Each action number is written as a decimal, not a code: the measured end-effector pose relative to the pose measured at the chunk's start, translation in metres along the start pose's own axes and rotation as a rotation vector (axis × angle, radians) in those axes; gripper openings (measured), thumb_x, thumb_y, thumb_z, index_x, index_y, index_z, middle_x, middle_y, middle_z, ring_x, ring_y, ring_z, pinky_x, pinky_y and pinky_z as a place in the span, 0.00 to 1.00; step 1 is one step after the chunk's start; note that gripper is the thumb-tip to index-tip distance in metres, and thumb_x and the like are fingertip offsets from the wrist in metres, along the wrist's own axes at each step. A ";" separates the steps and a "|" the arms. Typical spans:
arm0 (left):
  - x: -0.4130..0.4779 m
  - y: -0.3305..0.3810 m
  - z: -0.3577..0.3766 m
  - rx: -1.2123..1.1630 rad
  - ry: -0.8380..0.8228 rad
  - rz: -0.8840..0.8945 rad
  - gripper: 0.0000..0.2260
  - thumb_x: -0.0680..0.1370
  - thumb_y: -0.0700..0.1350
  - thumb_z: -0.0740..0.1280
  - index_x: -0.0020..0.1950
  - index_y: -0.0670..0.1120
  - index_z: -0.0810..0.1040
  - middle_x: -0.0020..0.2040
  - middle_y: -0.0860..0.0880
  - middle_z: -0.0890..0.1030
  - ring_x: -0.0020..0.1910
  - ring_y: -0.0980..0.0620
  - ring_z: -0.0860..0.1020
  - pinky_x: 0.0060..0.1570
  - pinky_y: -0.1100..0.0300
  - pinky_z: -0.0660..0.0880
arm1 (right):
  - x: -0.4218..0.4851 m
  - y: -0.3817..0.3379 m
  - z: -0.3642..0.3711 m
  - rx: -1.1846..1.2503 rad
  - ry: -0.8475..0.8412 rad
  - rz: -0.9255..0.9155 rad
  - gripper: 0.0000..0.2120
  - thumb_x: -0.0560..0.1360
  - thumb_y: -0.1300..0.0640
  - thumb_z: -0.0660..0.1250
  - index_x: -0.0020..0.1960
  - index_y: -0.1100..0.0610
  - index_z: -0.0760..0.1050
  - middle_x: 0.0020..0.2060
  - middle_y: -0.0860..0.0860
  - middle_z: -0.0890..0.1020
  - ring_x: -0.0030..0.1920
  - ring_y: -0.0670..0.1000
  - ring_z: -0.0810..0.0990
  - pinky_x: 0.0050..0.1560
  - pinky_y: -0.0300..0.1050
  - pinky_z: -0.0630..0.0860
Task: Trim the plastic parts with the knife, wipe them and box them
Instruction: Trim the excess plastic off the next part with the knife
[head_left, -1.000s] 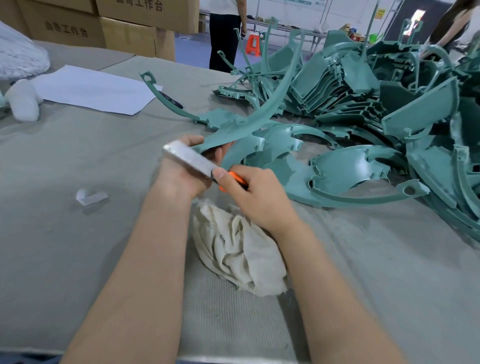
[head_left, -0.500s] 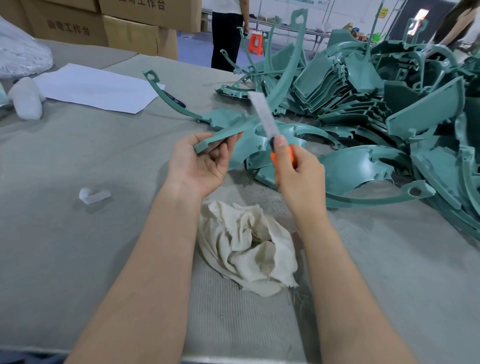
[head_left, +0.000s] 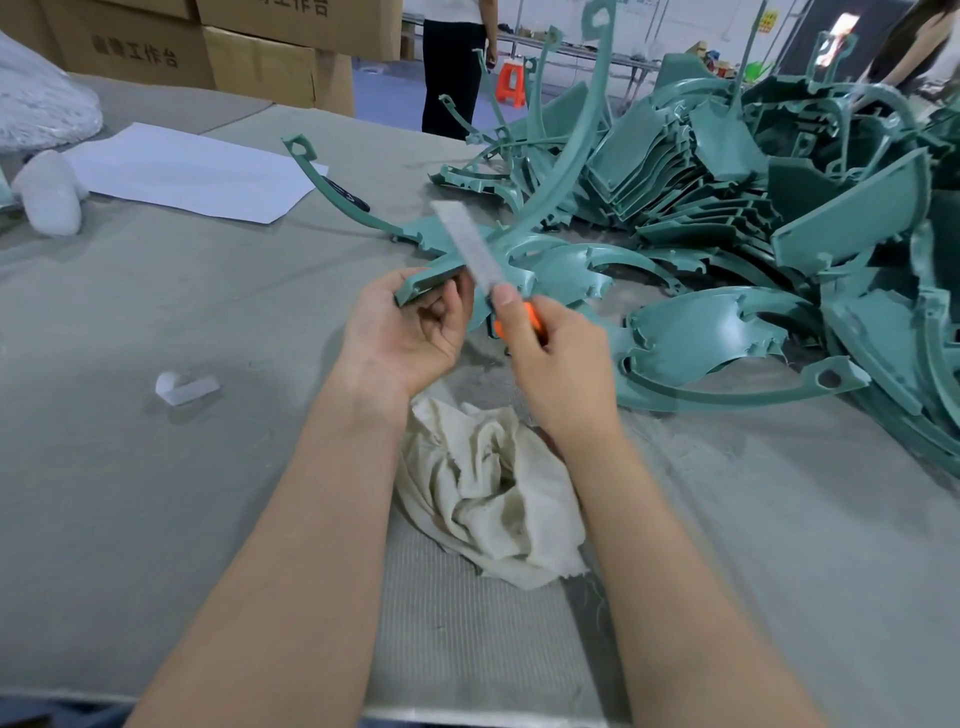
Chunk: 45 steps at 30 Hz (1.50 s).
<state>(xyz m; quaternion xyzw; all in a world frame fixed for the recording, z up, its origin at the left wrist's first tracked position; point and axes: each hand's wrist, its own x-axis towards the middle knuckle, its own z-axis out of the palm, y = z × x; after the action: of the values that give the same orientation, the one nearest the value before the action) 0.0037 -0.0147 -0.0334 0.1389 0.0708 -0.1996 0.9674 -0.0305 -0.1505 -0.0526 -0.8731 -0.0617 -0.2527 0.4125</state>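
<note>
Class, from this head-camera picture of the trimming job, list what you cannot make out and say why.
- Blade of the knife: head view, motion-blurred; contact with the plastic part is unclear.
- Handle of the knife: head view, mostly hidden by the right hand.
- Top tip of the plastic part: partly cut off by the upper edge.
- Print on the cardboard boxes: cut off by the upper edge, blurred.

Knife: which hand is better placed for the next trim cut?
Right. The right hand grips the knife, blade up beside the green part; the left hand holds that part's end.
</note>
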 end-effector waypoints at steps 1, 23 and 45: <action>0.000 0.000 0.000 -0.018 0.001 0.016 0.13 0.79 0.40 0.55 0.51 0.32 0.74 0.36 0.36 0.82 0.27 0.45 0.81 0.22 0.63 0.76 | -0.003 -0.003 0.004 -0.017 -0.048 -0.024 0.28 0.79 0.38 0.58 0.35 0.61 0.72 0.25 0.53 0.72 0.28 0.54 0.71 0.31 0.47 0.66; -0.006 -0.002 0.002 -0.013 -0.084 -0.082 0.29 0.69 0.36 0.62 0.71 0.33 0.66 0.40 0.35 0.83 0.29 0.44 0.83 0.23 0.65 0.76 | 0.005 0.005 -0.015 0.109 0.210 0.110 0.27 0.79 0.38 0.57 0.31 0.55 0.60 0.27 0.61 0.72 0.34 0.64 0.73 0.38 0.58 0.73; -0.002 -0.001 -0.001 -0.060 -0.037 0.012 0.24 0.67 0.38 0.59 0.62 0.33 0.73 0.42 0.37 0.82 0.28 0.45 0.81 0.24 0.63 0.77 | -0.008 -0.014 -0.001 0.129 -0.146 -0.085 0.27 0.76 0.37 0.60 0.34 0.60 0.70 0.24 0.50 0.69 0.26 0.48 0.67 0.31 0.46 0.66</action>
<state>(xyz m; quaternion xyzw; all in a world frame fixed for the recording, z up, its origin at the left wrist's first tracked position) 0.0009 -0.0147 -0.0339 0.1067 0.0578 -0.1943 0.9734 -0.0420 -0.1412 -0.0463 -0.8573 -0.1449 -0.2011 0.4512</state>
